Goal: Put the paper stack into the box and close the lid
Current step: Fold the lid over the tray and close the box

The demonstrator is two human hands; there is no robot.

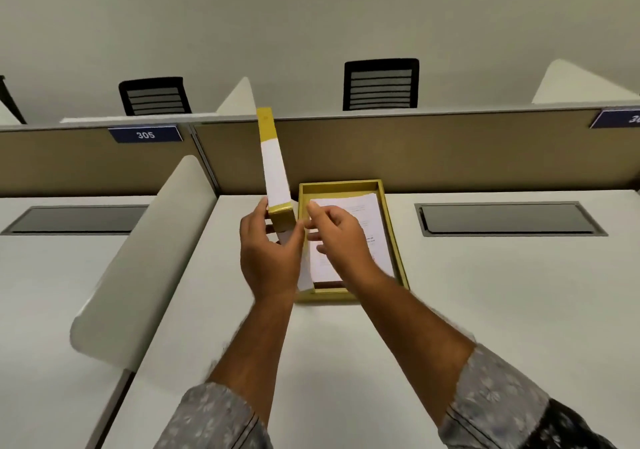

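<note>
On the white surface [485, 310], the paper stack [360, 213] lies inside the open gold box [394, 240]. The left hand [270, 258] grips the lid [275, 171], upright on edge beside it; the right hand [341, 237] hovers nearby, fingers loosely spread. Best to lower the lid flat, corners aligned.

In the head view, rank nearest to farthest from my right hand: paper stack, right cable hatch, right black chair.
1. paper stack, under the right hand.
2. cable hatch, right on desk.
3. black chair, beyond the partition.
</note>
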